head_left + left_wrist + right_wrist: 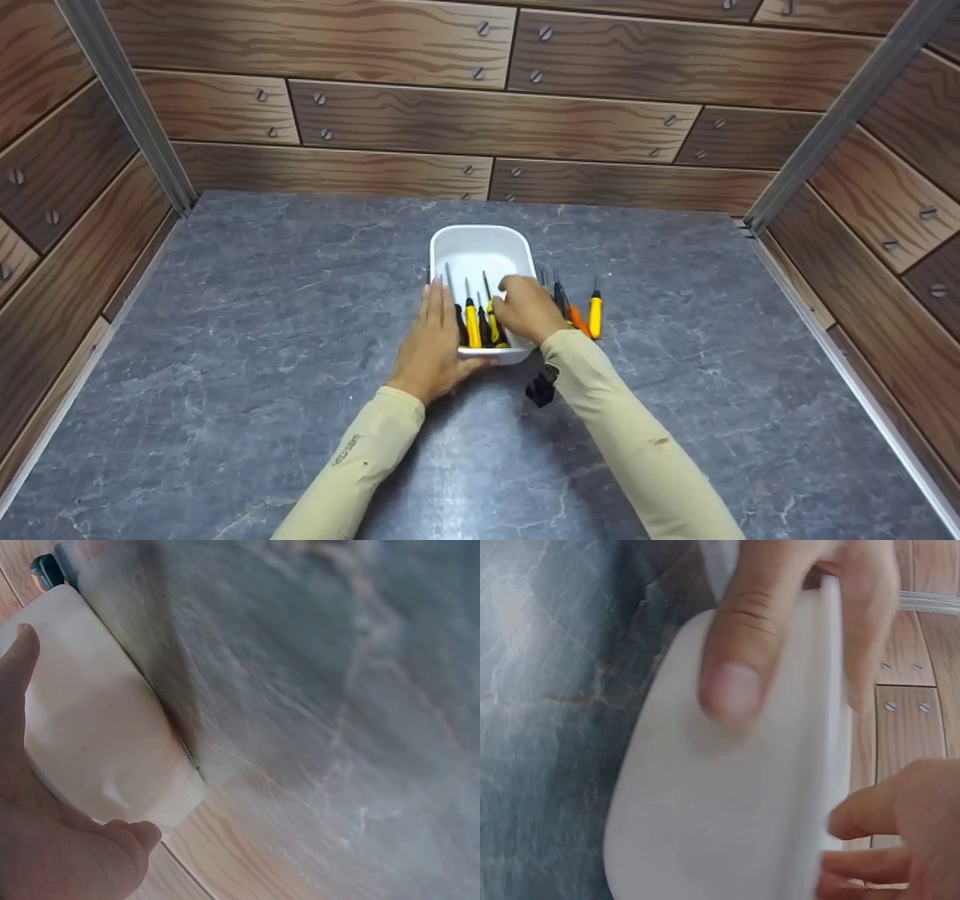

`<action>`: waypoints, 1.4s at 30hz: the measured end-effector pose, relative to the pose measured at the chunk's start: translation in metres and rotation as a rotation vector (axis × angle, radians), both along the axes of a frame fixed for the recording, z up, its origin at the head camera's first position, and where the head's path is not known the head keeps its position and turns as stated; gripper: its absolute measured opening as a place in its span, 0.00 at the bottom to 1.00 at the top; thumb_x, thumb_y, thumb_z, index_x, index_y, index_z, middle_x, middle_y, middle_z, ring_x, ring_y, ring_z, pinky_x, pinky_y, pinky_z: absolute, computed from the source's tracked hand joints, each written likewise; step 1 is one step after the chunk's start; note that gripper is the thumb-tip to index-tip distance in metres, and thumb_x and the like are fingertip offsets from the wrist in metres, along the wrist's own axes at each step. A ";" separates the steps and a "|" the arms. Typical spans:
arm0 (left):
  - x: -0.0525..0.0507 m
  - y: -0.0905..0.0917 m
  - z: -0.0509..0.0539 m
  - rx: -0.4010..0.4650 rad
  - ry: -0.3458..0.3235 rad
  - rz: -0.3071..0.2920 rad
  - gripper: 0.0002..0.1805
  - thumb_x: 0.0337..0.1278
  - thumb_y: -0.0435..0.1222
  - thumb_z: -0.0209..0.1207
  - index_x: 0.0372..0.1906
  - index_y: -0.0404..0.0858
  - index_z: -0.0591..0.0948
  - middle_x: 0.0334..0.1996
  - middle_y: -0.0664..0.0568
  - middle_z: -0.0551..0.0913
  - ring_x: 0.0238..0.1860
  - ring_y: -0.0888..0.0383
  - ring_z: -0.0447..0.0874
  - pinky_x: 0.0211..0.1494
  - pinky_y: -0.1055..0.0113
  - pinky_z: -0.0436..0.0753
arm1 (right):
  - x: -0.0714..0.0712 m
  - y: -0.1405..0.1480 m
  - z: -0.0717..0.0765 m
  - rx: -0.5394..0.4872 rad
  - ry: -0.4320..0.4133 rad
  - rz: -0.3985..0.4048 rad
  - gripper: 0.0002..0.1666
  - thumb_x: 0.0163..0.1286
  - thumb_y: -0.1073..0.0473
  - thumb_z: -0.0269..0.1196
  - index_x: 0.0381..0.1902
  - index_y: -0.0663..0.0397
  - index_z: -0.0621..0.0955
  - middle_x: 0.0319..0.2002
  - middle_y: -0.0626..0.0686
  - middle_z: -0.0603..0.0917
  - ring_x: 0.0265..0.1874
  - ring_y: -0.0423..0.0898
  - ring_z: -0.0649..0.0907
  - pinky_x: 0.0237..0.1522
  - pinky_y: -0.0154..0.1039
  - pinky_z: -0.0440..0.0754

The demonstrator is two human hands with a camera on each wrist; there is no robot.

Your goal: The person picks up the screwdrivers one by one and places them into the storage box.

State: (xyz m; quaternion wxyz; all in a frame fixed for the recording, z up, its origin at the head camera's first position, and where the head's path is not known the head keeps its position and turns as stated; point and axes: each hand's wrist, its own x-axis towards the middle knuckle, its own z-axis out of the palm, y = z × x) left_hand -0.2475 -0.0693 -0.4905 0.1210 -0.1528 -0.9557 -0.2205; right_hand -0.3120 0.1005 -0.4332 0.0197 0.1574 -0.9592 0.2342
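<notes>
In the head view a white tray holds several screwdrivers with yellow-and-black or black handles, their shafts toward its far end. My left hand lies along the tray's left side with straight fingers, its thumb against the near wall. The left wrist view shows that hand beside the tray's outer wall. My right hand reaches over the right rim with bent fingers, next to a yellow-and-black screwdriver. In the right wrist view the tray wall hides the right fingertips, so a grip cannot be confirmed.
Right of the tray lie more screwdrivers: one yellow, one orange and some dark ones, partly behind my right hand. A grey marbled tabletop carries everything. Wood-patterned panels stand at the back and both sides.
</notes>
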 end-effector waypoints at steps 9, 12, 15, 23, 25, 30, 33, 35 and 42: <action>0.000 0.000 -0.002 0.002 0.013 -0.001 0.70 0.48 0.68 0.66 0.76 0.19 0.48 0.76 0.24 0.46 0.77 0.30 0.47 0.78 0.47 0.55 | -0.008 0.043 0.010 -0.227 0.274 -0.113 0.14 0.65 0.66 0.63 0.46 0.68 0.85 0.33 0.61 0.87 0.33 0.58 0.85 0.39 0.53 0.84; 0.000 0.000 -0.001 0.005 0.007 0.000 0.70 0.48 0.67 0.66 0.76 0.19 0.49 0.76 0.24 0.46 0.77 0.30 0.46 0.78 0.47 0.56 | -0.011 0.067 0.008 -0.244 0.286 -0.195 0.15 0.65 0.66 0.63 0.48 0.68 0.85 0.34 0.62 0.87 0.34 0.59 0.85 0.40 0.53 0.83; 0.000 -0.001 0.000 0.008 -0.008 0.003 0.70 0.47 0.67 0.67 0.76 0.19 0.49 0.77 0.24 0.46 0.77 0.31 0.45 0.79 0.46 0.55 | -0.014 0.087 0.004 -0.231 0.242 -0.262 0.17 0.65 0.65 0.64 0.50 0.69 0.84 0.35 0.62 0.87 0.36 0.59 0.85 0.43 0.54 0.82; -0.001 -0.001 0.001 -0.014 -0.047 0.015 0.71 0.48 0.68 0.65 0.77 0.21 0.47 0.78 0.26 0.43 0.78 0.33 0.42 0.79 0.47 0.53 | -0.016 0.118 -0.016 -0.172 0.141 -0.364 0.20 0.65 0.62 0.67 0.51 0.70 0.84 0.37 0.63 0.87 0.40 0.60 0.85 0.48 0.54 0.82; -0.001 0.000 0.000 -0.008 -0.049 0.014 0.71 0.48 0.68 0.65 0.77 0.21 0.47 0.78 0.26 0.43 0.78 0.33 0.42 0.79 0.48 0.53 | -0.015 0.123 -0.021 -0.160 0.124 -0.378 0.21 0.66 0.60 0.67 0.52 0.70 0.84 0.38 0.64 0.87 0.40 0.60 0.85 0.47 0.55 0.82; 0.001 0.001 0.001 -0.006 -0.063 0.011 0.70 0.48 0.67 0.66 0.77 0.21 0.47 0.77 0.25 0.43 0.78 0.32 0.42 0.79 0.47 0.53 | -0.014 0.130 -0.028 -0.120 0.068 -0.410 0.24 0.67 0.58 0.68 0.53 0.72 0.83 0.41 0.67 0.87 0.40 0.62 0.86 0.46 0.56 0.84; 0.001 0.001 0.002 -0.016 -0.072 0.014 0.70 0.48 0.67 0.66 0.77 0.21 0.47 0.77 0.25 0.43 0.78 0.33 0.42 0.80 0.47 0.52 | -0.015 0.132 -0.030 -0.087 0.029 -0.428 0.25 0.68 0.57 0.67 0.54 0.73 0.82 0.45 0.69 0.87 0.46 0.64 0.85 0.51 0.58 0.82; 0.001 0.001 0.002 -0.011 -0.074 0.015 0.70 0.48 0.66 0.66 0.77 0.21 0.47 0.77 0.25 0.43 0.78 0.33 0.42 0.80 0.46 0.52 | -0.016 0.133 -0.032 -0.071 -0.002 -0.437 0.25 0.68 0.56 0.66 0.54 0.73 0.82 0.49 0.70 0.85 0.49 0.66 0.83 0.56 0.59 0.80; 0.001 0.002 0.000 0.002 0.005 0.003 0.69 0.48 0.65 0.68 0.75 0.18 0.50 0.76 0.22 0.48 0.77 0.30 0.48 0.79 0.47 0.55 | -0.018 0.136 -0.040 -0.068 -0.108 -0.458 0.22 0.66 0.50 0.68 0.39 0.69 0.84 0.36 0.64 0.85 0.37 0.60 0.82 0.42 0.52 0.81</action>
